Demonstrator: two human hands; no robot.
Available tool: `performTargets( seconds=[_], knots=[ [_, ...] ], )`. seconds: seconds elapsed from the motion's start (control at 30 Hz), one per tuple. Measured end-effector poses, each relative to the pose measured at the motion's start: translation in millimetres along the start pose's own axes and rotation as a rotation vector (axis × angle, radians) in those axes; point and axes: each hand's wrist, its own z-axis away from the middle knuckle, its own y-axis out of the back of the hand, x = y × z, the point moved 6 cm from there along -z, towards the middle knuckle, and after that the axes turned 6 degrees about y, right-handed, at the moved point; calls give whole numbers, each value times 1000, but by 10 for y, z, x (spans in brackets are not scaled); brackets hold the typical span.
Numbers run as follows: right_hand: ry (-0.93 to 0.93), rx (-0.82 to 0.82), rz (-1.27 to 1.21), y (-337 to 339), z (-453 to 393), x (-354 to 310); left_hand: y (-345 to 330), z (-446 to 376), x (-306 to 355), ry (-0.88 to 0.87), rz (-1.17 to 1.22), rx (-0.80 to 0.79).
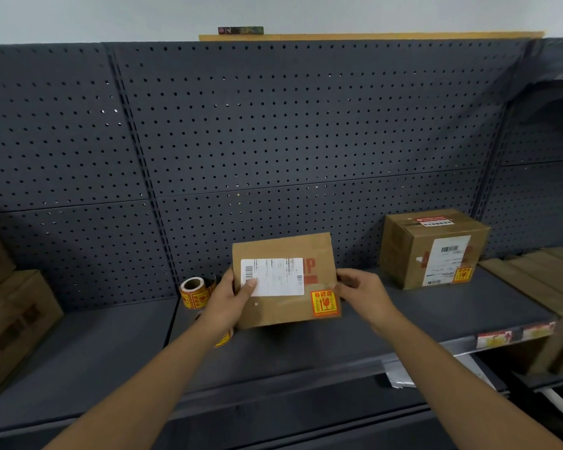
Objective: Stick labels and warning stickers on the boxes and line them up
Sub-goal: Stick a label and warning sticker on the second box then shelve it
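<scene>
Honestly the box (pixel 285 280) looks light and stiff, tipped up over the shelf (pixel 436 306), left hand (pixel 231 295) and right hand (pixel 359 289) clamped on its side edges, thumb on the label (pixel 272 277), so the edges look like the spot to grab

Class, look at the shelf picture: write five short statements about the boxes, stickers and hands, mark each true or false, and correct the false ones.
1. Both hands grip the held box. True: left hand, right hand.
2. The held box has no warning sticker. False: a red-and-yellow warning sticker sits at its lower right corner.
3. The sticker roll lies right of the held box. False: left.
4. The box on the shelf carries a white label. True.
5. The pegboard holds hanging tools. False: nothing hangs there.
</scene>
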Motion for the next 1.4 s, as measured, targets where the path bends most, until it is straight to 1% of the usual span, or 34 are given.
performTargets(
  seconds=[0.13, 0.27, 0.43, 0.57, 0.67, 0.77, 0.83, 0.93, 1.03, 1.13, 1.2, 1.3, 1.4],
  knots=[
    [42, -9, 45, -22, 89, 131, 21, 121, -98, -64, -16, 12],
    [24, -29, 107, -89, 220, 341, -57, 281, -186, -25, -8, -12],
    [48, -70, 225, -106, 297, 472, -147, 435, -260, 0, 5, -45],
    [-27, -134, 256, -74, 285, 452, -167, 479, -202, 64, 72, -87],
    [-50, -153, 253, -50, 301, 310, -116, 483, -113, 73, 156, -72],
    [-45, -134, 175, -33, 317, 39, -69, 431, 10, 90, 175, -54],
    [-30, -136, 143, -33, 307, -87, -39, 340, 99, 57, 189, 5],
    [-15, -153, 225, -47, 239, -168, -28, 181, 196, 63, 239, 82],
    [-56, -121, 219, -58, 132, -209, -34, 70, 195, 169, 303, 122],
    [-94, -11, 167, -42, -8, -246, -69, -24, 133, 277, 337, 100],
    [-139, 43, 120, -56, -102, -225, -109, -49, 100, 302, 344, 68],
    [-191, 43, 7, -162, -133, -231, -134, -24, 95, 307, 384, 40],
    [-163, 42, -9, -238, -156, -185, -159, 2, 110, 326, 453, 17]
  ],
)
